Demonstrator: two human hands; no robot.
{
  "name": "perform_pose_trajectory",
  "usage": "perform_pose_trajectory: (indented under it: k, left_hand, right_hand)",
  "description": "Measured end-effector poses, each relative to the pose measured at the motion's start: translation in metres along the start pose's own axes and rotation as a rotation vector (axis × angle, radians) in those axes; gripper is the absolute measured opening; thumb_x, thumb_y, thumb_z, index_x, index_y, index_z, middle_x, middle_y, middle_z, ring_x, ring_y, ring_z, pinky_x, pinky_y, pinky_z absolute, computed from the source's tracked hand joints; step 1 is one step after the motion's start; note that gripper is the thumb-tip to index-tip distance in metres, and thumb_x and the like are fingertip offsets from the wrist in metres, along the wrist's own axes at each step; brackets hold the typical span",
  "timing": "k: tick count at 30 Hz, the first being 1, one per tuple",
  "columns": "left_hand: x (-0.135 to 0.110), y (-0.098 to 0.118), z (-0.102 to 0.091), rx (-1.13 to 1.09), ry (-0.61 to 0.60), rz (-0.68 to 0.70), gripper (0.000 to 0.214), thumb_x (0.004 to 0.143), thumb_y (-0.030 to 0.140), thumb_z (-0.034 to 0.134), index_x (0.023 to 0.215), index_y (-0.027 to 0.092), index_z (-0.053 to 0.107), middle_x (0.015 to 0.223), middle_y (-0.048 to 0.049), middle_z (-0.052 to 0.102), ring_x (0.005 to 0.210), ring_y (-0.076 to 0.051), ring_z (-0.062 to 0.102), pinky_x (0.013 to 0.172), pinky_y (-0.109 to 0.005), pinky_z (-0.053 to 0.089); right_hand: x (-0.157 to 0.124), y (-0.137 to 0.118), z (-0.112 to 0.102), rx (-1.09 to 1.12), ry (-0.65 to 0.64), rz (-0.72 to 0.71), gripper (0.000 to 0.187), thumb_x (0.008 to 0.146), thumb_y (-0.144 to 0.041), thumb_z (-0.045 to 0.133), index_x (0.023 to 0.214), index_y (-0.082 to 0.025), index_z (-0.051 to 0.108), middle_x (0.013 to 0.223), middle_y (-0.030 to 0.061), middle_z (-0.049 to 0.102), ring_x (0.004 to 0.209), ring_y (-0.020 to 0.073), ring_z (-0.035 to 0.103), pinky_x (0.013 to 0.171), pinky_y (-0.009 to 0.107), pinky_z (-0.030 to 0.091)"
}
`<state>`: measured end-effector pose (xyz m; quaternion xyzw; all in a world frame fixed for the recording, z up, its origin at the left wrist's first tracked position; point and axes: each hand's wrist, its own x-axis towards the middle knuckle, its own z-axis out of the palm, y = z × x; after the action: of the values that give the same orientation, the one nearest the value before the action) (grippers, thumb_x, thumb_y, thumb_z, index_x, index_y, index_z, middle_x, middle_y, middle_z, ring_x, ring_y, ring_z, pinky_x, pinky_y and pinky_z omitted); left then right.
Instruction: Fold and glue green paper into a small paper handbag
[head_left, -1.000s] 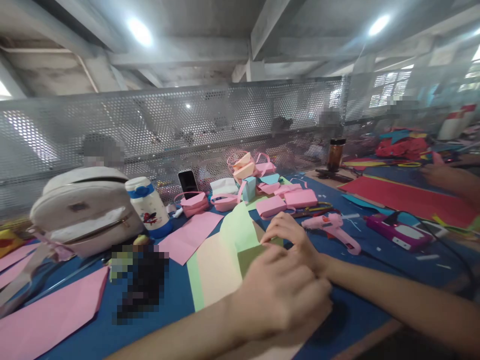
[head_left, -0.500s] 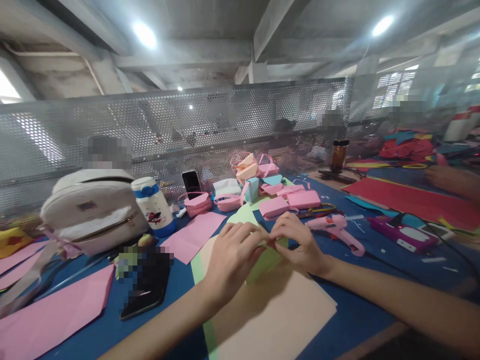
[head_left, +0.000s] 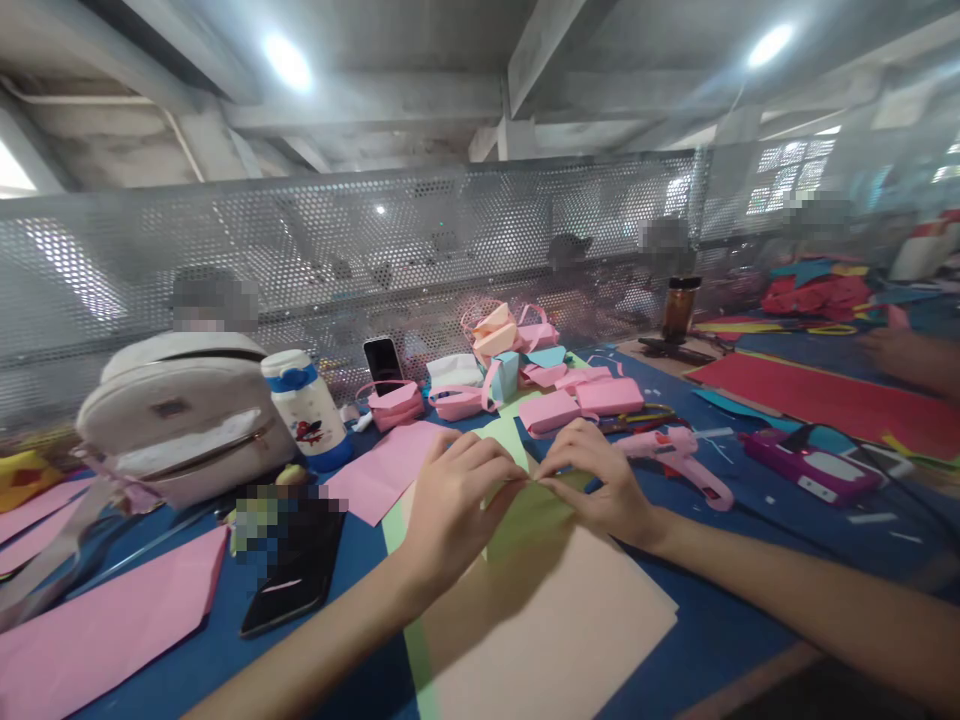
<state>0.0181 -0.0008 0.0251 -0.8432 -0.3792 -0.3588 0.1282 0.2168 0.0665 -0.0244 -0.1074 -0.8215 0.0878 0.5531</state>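
Both hands are on the green paper. The left hand and right hand meet fingertip to fingertip, each pinching its top fold. The paper sits tented just below the fingers, with its lower edge on the peach sheet under the wrists. Just past the right fingers lies a pink glue gun, close but not touching. Left of the left fingers is a pink sheet, and further left a black phone on the blue table.
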Motion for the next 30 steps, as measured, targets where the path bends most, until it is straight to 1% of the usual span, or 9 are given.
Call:
perform_pose_trajectory:
  k: [4,9,14,19,25,30]
  left_hand:
    - [0.002,-0.003,-0.003,0.047,0.026,0.024,0.011,0.093,0.019,0.065,0.082,0.021,0.068,0.078,0.0018,0.071,0.073,-0.016,0.061,0.08,-0.035,0.037]
    - [0.0,-0.002,0.0,0.19,0.09,0.156,0.012,0.095,0.018,0.062,0.085,0.021,0.067,0.079,0.0018,0.072,0.071,-0.015,0.059,0.083,-0.036,0.037]
    - [-0.004,-0.001,0.003,0.316,0.078,0.214,0.016,0.097,0.022,0.06,0.081,0.021,0.064,0.074,0.0027,0.07,0.069,-0.015,0.055,0.084,-0.037,0.037]
    - [-0.009,-0.003,0.004,0.407,0.052,0.288,0.013,0.094,0.014,0.06,0.082,0.02,0.061,0.075,0.0029,0.069,0.071,-0.016,0.054,0.085,-0.038,0.037]
    - [-0.01,-0.002,0.004,0.454,0.076,0.365,0.014,0.094,0.01,0.057,0.083,0.017,0.061,0.078,0.0018,0.07,0.07,-0.015,0.056,0.085,-0.037,0.039]
    - [-0.008,-0.002,0.002,0.482,0.075,0.406,0.015,0.096,0.01,0.055,0.085,0.018,0.063,0.082,0.0003,0.071,0.071,-0.015,0.058,0.084,-0.037,0.041]
  right_hand:
    - [0.001,0.001,-0.001,0.005,0.009,0.028,0.006,0.093,-0.023,0.067,0.088,-0.02,0.067,0.081,0.0035,0.065,0.081,0.0207,0.054,0.076,0.037,0.042]
    - [0.001,0.0,0.0,0.004,0.008,0.037,0.008,0.093,-0.023,0.066,0.086,-0.02,0.067,0.08,0.0036,0.064,0.08,0.021,0.054,0.074,0.037,0.043]
    - [-0.001,-0.003,0.002,0.014,-0.026,0.023,0.007,0.094,-0.022,0.065,0.087,-0.021,0.067,0.079,0.0032,0.065,0.08,0.0209,0.053,0.074,0.037,0.042]
    - [-0.001,-0.003,0.001,0.015,-0.031,0.016,0.005,0.092,-0.02,0.067,0.087,-0.02,0.065,0.08,0.0031,0.064,0.08,0.0207,0.053,0.074,0.037,0.041]
    - [0.0,-0.004,0.001,0.01,-0.033,0.002,0.007,0.094,-0.021,0.065,0.087,-0.02,0.065,0.08,0.0028,0.063,0.08,0.0202,0.052,0.074,0.037,0.041]
    - [0.001,-0.004,0.0,-0.003,-0.039,0.014,0.008,0.094,-0.023,0.064,0.087,-0.021,0.065,0.079,0.003,0.064,0.08,0.0208,0.053,0.073,0.037,0.042]
